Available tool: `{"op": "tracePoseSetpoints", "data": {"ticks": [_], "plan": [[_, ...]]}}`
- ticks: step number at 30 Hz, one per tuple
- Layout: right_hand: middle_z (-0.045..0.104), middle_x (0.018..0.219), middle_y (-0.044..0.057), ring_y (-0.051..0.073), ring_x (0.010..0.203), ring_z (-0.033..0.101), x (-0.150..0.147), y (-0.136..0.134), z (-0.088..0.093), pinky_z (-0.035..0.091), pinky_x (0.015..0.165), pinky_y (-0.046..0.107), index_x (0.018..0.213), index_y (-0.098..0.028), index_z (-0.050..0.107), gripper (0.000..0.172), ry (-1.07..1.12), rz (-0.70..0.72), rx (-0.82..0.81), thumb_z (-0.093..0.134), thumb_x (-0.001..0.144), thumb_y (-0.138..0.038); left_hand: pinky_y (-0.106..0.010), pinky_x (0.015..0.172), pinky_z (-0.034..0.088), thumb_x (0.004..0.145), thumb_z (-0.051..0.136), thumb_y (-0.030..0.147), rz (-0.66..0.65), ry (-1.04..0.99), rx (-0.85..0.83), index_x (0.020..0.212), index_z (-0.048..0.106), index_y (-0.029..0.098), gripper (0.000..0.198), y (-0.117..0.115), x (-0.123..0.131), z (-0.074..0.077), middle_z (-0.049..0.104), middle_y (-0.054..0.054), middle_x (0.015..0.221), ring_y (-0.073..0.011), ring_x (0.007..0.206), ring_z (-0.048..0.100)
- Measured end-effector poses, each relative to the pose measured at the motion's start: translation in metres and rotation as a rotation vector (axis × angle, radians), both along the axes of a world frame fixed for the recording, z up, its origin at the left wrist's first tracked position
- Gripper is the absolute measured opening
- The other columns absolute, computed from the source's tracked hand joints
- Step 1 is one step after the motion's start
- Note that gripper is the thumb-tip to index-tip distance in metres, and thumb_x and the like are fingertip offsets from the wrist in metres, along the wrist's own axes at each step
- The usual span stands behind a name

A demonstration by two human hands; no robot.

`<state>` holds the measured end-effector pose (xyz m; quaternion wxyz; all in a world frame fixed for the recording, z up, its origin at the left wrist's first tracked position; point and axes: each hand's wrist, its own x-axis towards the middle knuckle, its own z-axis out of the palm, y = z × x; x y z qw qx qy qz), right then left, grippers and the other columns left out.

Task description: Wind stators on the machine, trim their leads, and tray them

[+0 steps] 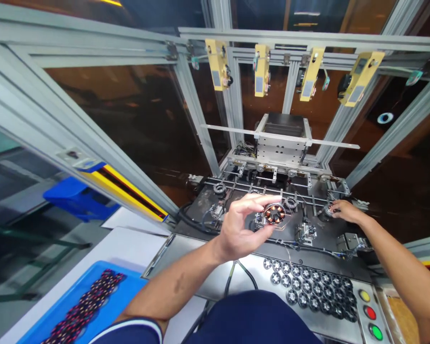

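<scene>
Between the thumb and fingers of my left hand (241, 227) is a round motor stator (274, 214) with copper windings, its face turned up toward me. Thin copper wire ends trail from its lower right side. My right hand (346, 211) reaches to the rightmost ring-shaped fixture (328, 211) on the machine bed. Its fingertips close on a small part there, which they mostly cover. Another ring-shaped fixture (291, 203) stands just right of the held stator, and a further one (220, 189) is at the far left of the row.
Rows of black stator cores (307, 285) lie on the metal ledge, beside yellow, red and green buttons (370, 313). A blue tray (103, 303) of wound stators stands at left. Yellow tensioner units (261, 71) hang overhead. Aluminium frame posts and a yellow safety sensor bar (129, 191) flank the bed.
</scene>
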<state>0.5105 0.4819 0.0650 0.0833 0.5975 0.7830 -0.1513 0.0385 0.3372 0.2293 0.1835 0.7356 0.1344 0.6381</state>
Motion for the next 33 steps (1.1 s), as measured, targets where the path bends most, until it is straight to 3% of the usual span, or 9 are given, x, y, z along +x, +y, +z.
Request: {"op": "tracePoseSetpoints", "data": {"ticks": [7, 18, 33], "plan": [[0.065, 0.125, 0.009, 0.024, 0.115, 0.062, 0.003, 0.003, -0.003, 0.050, 0.103, 0.047, 0.112, -0.018, 0.067, 0.027, 0.078, -0.010, 0.009, 0.062, 0.096, -0.039, -0.042, 0.093, 0.057, 0.073, 0.069, -0.008, -0.010, -0.008, -0.002, 0.122, 0.047, 0.021, 0.062, -0.002, -0.001, 0.004, 0.072, -0.013, 0.121, -0.0226, 0.115, 0.067], [0.065, 0.129, 0.009, 0.025, 0.123, 0.059, 0.007, 0.004, -0.006, 0.044, 0.110, 0.050, 0.105, -0.017, 0.070, 0.025, 0.035, -0.026, -0.015, 0.066, 0.094, -0.038, -0.036, 0.086, 0.061, 0.070, 0.077, -0.006, 0.021, -0.046, 0.038, 0.125, 0.049, 0.020, 0.067, 0.000, -0.004, 0.007, 0.074, -0.011, 0.116, -0.0220, 0.108, 0.070], [0.066, 0.126, 0.009, 0.024, 0.122, 0.059, -0.007, -0.002, 0.010, 0.044, 0.110, 0.049, 0.099, -0.017, 0.071, 0.020, 0.093, -0.101, 0.002, 0.067, 0.093, -0.035, -0.037, 0.086, 0.062, 0.070, 0.082, 0.001, 0.103, -0.010, 0.018, 0.133, 0.049, 0.021, 0.074, 0.001, -0.009, -0.003, 0.072, -0.010, 0.114, -0.0222, 0.104, 0.070]]}}
